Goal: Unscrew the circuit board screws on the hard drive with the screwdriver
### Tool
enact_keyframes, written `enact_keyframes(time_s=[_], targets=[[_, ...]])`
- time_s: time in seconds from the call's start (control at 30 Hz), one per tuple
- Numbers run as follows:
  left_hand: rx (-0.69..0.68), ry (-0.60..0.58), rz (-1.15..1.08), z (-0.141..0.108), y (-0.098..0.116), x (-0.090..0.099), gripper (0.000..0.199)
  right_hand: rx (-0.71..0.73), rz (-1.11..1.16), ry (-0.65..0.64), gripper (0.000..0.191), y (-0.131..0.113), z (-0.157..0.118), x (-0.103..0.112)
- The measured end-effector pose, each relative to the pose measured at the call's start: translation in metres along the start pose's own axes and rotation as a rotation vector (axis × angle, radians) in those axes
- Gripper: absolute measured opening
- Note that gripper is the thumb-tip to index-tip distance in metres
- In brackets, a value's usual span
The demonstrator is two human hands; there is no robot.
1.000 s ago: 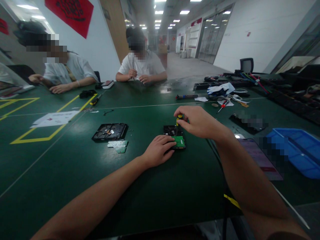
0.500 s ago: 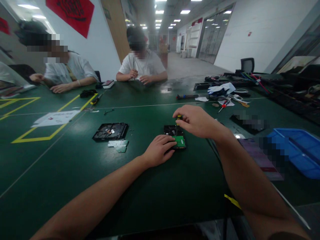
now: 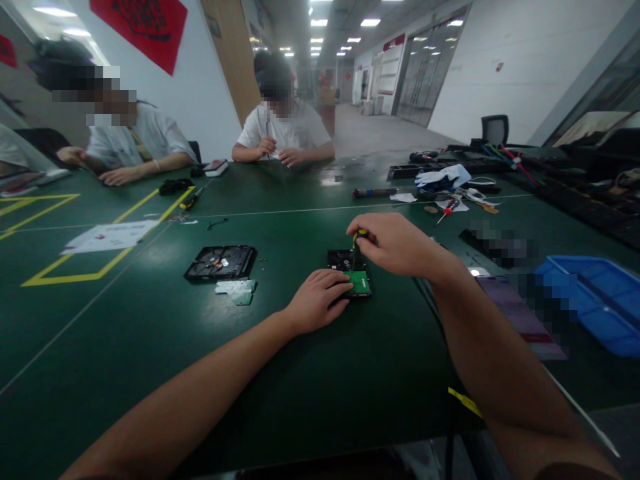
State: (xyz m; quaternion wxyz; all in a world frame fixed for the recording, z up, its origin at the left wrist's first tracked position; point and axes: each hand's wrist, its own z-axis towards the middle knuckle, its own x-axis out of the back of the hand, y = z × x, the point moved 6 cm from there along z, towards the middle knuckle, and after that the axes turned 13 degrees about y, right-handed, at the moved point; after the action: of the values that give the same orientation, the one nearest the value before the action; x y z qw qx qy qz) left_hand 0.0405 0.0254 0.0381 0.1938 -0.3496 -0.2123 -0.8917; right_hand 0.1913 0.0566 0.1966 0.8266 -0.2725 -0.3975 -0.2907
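A hard drive (image 3: 341, 259) lies on the green table with its green circuit board (image 3: 361, 285) facing up. My left hand (image 3: 320, 301) holds the drive at its near left corner, fingers across the board and thumb along the near edge. Over the drive, my right hand (image 3: 395, 243) is closed around the yellow and black handle of a screwdriver (image 3: 355, 248). The shaft points down at the board; its tip is too small to make out. To the left sits a second hard drive (image 3: 221, 263), with a loose circuit board (image 3: 237, 291) just in front of it.
Tiny screws (image 3: 263, 260) lie beside the second drive. A blue tray (image 3: 595, 303) and a purplish sheet (image 3: 523, 313) are at my right. Farther back are a red screwdriver (image 3: 449, 208), gloves (image 3: 443, 177) and cables. Two people (image 3: 283, 133) sit across the table.
The screwdriver's handle and my right fingers have shifted slightly, with the handle tilting a little differently. My left hand and the drive have stayed in place.
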Motion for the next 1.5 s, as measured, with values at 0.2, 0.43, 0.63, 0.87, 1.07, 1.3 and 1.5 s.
enact_keyframes(time_s=[0.2, 0.43, 0.63, 0.87, 1.07, 1.3, 1.5], targets=[[-0.003, 0.002, -0.013, 0.000, 0.000, 0.001, 0.036, -0.006, -0.020, 0.015, 0.024, 0.003, 0.000, 0.000], [-0.001, 0.006, -0.011, 0.001, 0.001, 0.001, 0.036, -0.010, -0.029, -0.016, 0.025, 0.004, -0.001, -0.003], [0.000, 0.003, -0.017, 0.001, 0.001, 0.001, 0.036, -0.021, -0.030, -0.016, 0.024, 0.006, -0.001, -0.004], [-0.002, -0.001, -0.012, 0.000, 0.001, 0.001, 0.035, -0.031, -0.031, -0.006, 0.023, 0.005, -0.001, 0.000], [0.003, -0.019, -0.002, 0.000, 0.000, 0.000, 0.036, -0.058, 0.009, 0.066, 0.025, 0.005, 0.001, 0.007], [-0.003, -0.008, -0.001, -0.001, 0.000, 0.000, 0.037, -0.088, 0.097, 0.316, 0.026, -0.007, 0.000, 0.037], [-0.017, 0.005, -0.002, -0.002, -0.002, -0.003, 0.036, -0.054, 0.069, 0.391, 0.030, -0.016, -0.002, 0.070]])
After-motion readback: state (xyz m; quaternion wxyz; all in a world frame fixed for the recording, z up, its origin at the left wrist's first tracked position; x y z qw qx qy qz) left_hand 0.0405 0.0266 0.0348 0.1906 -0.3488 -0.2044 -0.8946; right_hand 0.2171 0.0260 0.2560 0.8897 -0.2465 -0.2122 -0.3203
